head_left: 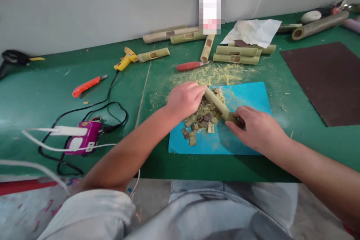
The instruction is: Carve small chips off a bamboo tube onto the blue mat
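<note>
A green bamboo tube (pixel 217 102) slants over the blue sheet (pixel 250 97), held at both ends. My left hand (pixel 187 98) is closed round its upper left end. At the lower right end, my right hand (pixel 251 125) grips the tube between thumb and fingers. Below the tube, a pile of small brown and green square pieces (pixel 206 117) mixed with shavings covers the left part of the sheet. A red-handled knife (pixel 191 66) lies behind my left hand, beside scattered pale shavings (pixel 227 74).
Several cut bamboo tubes (pixel 236 58) lie at the back. A yellow glue gun (pixel 125 60), an orange cutter (pixel 87 86) and a purple power adapter (pixel 87 138) with loose cables are on the left. A dark brown sheet (pixel 329 82) and a thick tube (pixel 320 26) occupy the right.
</note>
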Demonstrator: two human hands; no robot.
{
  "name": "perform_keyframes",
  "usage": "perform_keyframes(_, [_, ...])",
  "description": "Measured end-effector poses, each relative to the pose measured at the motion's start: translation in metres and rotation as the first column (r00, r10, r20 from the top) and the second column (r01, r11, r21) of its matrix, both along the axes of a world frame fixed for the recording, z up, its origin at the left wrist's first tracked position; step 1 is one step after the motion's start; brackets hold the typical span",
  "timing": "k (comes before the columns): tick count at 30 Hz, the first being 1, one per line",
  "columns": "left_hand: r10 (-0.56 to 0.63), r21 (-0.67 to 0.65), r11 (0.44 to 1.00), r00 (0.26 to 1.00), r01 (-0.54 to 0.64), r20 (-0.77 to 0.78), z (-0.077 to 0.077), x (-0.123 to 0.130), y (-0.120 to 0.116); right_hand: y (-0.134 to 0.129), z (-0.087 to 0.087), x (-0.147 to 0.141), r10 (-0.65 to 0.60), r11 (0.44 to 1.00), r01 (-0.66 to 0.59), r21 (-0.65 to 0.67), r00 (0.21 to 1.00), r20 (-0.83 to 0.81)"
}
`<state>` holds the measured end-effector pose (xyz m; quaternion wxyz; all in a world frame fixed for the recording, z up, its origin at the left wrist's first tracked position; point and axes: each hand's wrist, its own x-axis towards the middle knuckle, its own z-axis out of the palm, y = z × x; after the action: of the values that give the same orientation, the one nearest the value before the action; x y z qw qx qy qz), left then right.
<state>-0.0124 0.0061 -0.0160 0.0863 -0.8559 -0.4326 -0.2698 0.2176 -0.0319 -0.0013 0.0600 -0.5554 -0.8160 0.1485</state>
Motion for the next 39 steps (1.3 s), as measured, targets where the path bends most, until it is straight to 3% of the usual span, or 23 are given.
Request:
perform_keyframes(3, [-0.158, -0.021, 0.987, 0.984, 0.157, -0.078, 0.0, 0.003, -0.004, 0.0, 0.001, 0.0, 0.008, 1.0, -0.008, -0.014, 1.0, 0.007])
perform_keyframes(5, [-0.147, -0.014, 0.989, 0.987, 0.147, -0.059, 0.0, 0.005, -0.005, -0.001, 0.002, 0.0, 0.009, 1.0, -0.009, -0.006, 1.0, 0.015])
perform_keyframes(8, [-0.014, 0.011, 1.0, 1.0, 0.014, 0.01, 0.0, 0.004, -0.003, -0.001, 0.003, -0.001, -0.003, 1.0, 0.003, -0.006, 1.0, 0.028])
perform_keyframes(13, [-0.171, -0.075, 0.983, 0.985, 0.17, -0.006, -0.001, -0.001, 0.0, -0.001, 0.002, 0.0, 0.0, 1.0, 0.001, -0.013, 0.999, 0.032])
perform_keyframes(17, [0.013, -0.042, 0.999, 0.999, -0.011, 0.047, -0.002, -0.006, 0.007, -0.001, -0.001, 0.001, 0.004, 1.0, -0.005, 0.016, 0.999, 0.034])
perform_keyframes(21, [-0.095, -0.085, 0.992, 0.995, 0.095, 0.013, -0.004, -0.005, 0.008, -0.001, -0.002, 0.001, 0.009, 1.0, -0.01, 0.015, 1.0, 0.029])
perform_keyframes(26, [0.021, -0.058, 0.998, 0.999, -0.019, 0.041, -0.003, -0.006, 0.01, -0.001, -0.001, 0.0, 0.017, 0.999, -0.018, 0.03, 0.999, 0.026])
perform_keyframes(30, [-0.083, -0.1, 0.991, 0.996, 0.084, 0.016, -0.002, -0.003, 0.007, -0.002, 0.0, 0.001, 0.023, 1.0, -0.024, 0.018, 0.999, 0.049])
perform_keyframes(32, [-0.067, -0.098, 0.993, 0.997, 0.069, 0.029, -0.003, -0.004, 0.008, -0.002, 0.001, 0.002, 0.025, 0.999, -0.026, 0.019, 0.998, 0.051])
perform_keyframes(39, [0.005, -0.043, 0.999, 0.998, -0.002, 0.061, 0.002, -0.005, 0.006, 0.006, 0.004, 0.006, -0.013, 0.999, 0.008, -0.033, 0.99, -0.138])
